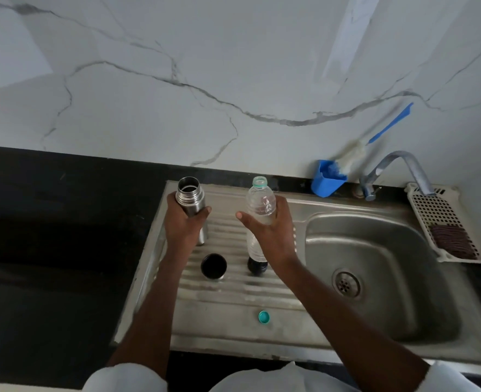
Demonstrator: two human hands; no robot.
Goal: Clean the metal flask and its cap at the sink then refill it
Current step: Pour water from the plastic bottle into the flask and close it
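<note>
The uncapped metal flask [190, 198] stands upright on the ribbed drainboard [228, 295], and my left hand [183, 222] grips its body. My right hand [270, 230] holds a clear plastic water bottle [260, 205], open at the top and upright, with water visible in it. A dark round flask cap [213, 266] lies on the drainboard below the flask. A second dark round piece [257, 266] sits just under the bottle's base. The bottle's teal screw cap [263, 317] lies nearer the front edge.
The steel sink basin [375, 278] with its drain [345, 284] lies to the right, under a bent tap [397, 168]. A blue holder [327, 178] with a blue-handled brush leans on the marble wall. A white rack [443, 224] holds a brown scrubber. Black counter [49, 236] extends left.
</note>
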